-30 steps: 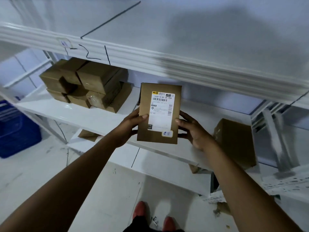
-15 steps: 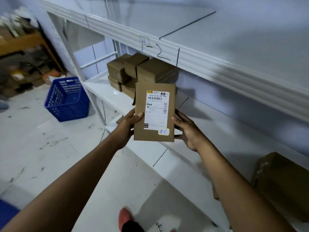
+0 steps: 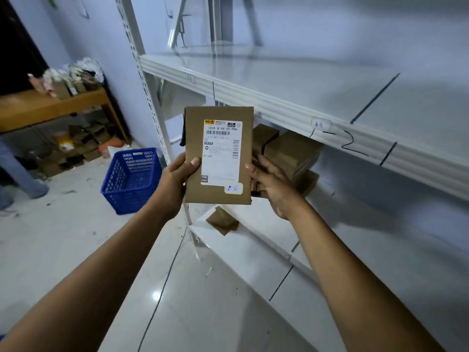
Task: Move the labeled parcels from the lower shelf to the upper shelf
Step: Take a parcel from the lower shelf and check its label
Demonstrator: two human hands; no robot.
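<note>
A flat brown parcel (image 3: 195, 138) with a white shipping label stands upright in the air in front of the shelving. My left hand (image 3: 175, 184) grips its lower left edge, thumb on the front. My right hand (image 3: 272, 185) holds its lower right edge. Behind the parcel, a stack of brown boxes (image 3: 291, 153) sits on the lower shelf (image 3: 355, 224). The upper shelf (image 3: 317, 82), white and bare, runs across at parcel height, its front rim marked with a handwritten "2".
A blue plastic crate (image 3: 132, 179) stands on the floor at left. A small brown packet (image 3: 222, 221) lies on the bottom shelf. A wooden table (image 3: 50, 105) with clutter sits at far left, a person's leg beside it. A thin cable crosses the tiled floor.
My view has swung left and upward; the parcel stays held in both hands and has risen toward the upper shelf rim. The box stack now sits directly behind it.
</note>
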